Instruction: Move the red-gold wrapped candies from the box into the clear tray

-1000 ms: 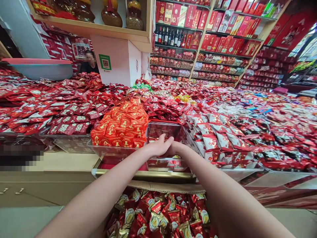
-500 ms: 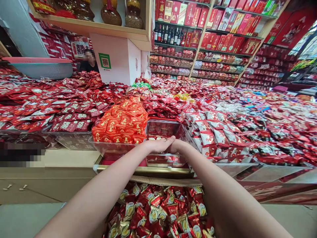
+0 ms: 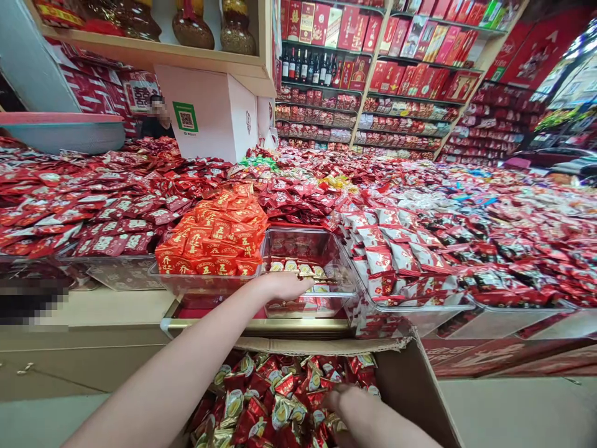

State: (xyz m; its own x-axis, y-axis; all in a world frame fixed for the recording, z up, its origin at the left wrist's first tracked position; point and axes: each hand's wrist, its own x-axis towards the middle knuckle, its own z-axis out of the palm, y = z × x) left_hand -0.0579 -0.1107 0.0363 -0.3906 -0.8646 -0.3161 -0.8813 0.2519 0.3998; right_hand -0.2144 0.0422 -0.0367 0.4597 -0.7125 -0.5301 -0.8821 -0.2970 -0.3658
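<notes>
My left hand (image 3: pixel 285 286) reaches over the front wall of a clear plastic bin (image 3: pixel 345 287), its fingers stretched out above several wrapped candies (image 3: pixel 305 270) inside. No candy shows in its grip. Below, my right hand (image 3: pixel 352 404) is over an open cardboard box (image 3: pixel 433 386) full of red and gold wrapped candies (image 3: pixel 284 407) with a yellow fruit picture. Its fingertips touch or hover just above the candies, curled and blurred by motion, so I cannot tell whether they hold one.
A bin heaped with orange packets (image 3: pixel 219 233) stands left of the clear bin, and white-and-red packets (image 3: pixel 389 249) rise on its right. A brass-coloured rail (image 3: pixel 265 328) runs below. Behind are a white pillar box (image 3: pixel 205 118), shelves of red boxes (image 3: pixel 347 28), and a person (image 3: pixel 157 118).
My right hand has left the bin, moving down and back to the cardboard box. My left hand remains at the bin, its fingers now apart from the right hand. The view has shifted slightly right.
</notes>
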